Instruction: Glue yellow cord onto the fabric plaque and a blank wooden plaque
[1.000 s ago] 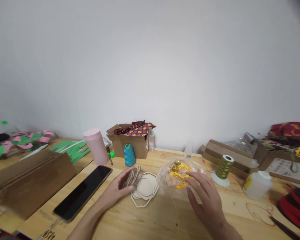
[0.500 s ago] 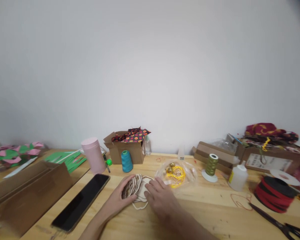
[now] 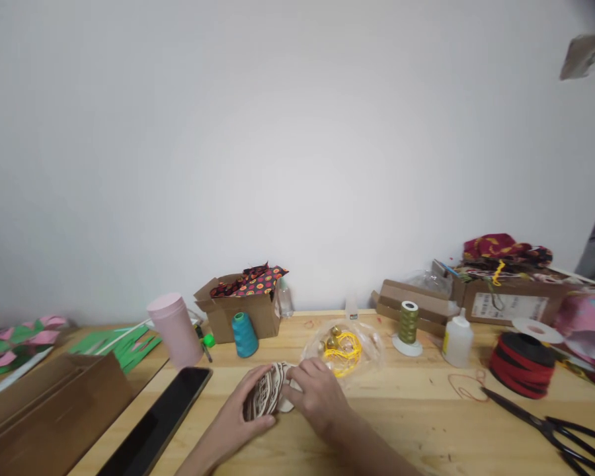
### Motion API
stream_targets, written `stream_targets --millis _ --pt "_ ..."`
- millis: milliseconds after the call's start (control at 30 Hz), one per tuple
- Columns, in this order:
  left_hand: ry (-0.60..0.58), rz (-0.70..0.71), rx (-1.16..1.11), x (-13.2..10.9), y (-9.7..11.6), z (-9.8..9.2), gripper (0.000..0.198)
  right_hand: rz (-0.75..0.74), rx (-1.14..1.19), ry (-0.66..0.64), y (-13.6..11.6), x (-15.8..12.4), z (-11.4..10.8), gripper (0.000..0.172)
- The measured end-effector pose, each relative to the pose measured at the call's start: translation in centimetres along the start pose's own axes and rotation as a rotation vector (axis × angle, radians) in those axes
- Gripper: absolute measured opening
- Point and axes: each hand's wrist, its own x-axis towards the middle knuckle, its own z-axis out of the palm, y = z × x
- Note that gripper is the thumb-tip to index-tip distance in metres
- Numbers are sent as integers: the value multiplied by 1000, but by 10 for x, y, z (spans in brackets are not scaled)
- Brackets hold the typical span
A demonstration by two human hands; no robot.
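Note:
A small brown-and-white patterned cloth piece (image 3: 266,391) with a pale side is held just above or on the wooden table; I cannot tell whether it is a pouch. My left hand (image 3: 238,410) curves round its left side, thumb along the near edge. On the right, my right hand (image 3: 320,396) pinches the pale edge with bent fingers, which cover part of it. Beyond the right hand lies a clear plastic bag (image 3: 371,344) with yellow cord (image 3: 344,354) and gold-coloured bells (image 3: 333,336).
Left are a black phone (image 3: 158,420), a cardboard box (image 3: 54,403) and a pink canister (image 3: 176,330). Behind stand a teal thread cone (image 3: 244,336) and a box of fabric (image 3: 265,320). Rightward are a green spool (image 3: 408,324), glue bottle (image 3: 457,340), red ribbon roll (image 3: 520,367) and black scissors (image 3: 545,426).
My right fingers have closed in from lying over the pale side to pinching its edge. The white cord loop is now out of sight. The camera view has turned slightly right.

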Motion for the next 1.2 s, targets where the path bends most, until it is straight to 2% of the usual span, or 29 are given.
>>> stream_targets --millis 200,367,600,767,933,1033,1067,1133,1200 --pt "32 13 3 -2 8 1 69 -9 79 60 -5 2 -6 19" --pt "88 16 12 -2 12 3 69 2 154 87 -7 2 -4 21" --pt "84 -13 -11 -1 4 1 70 110 251 104 -6 1 -6 29" --pt "87 -42 13 -2 5 1 69 192 264 98 6 -2 -10 27" --pt "77 -31 44 0 8 4 68 274 254 4 14 -6 -9 15" --pt "62 2 46 1 10 6 67 269 235 -144 11 -7 -7 33" --pt "60 9 42 1 10 7 67 256 226 -204 10 -6 -6 33" --pt "64 13 23 2 11 8 67 215 220 -297 8 -6 -3 22" --pt "76 -1 -11 1 11 8 67 163 244 -323 8 -7 1 14"
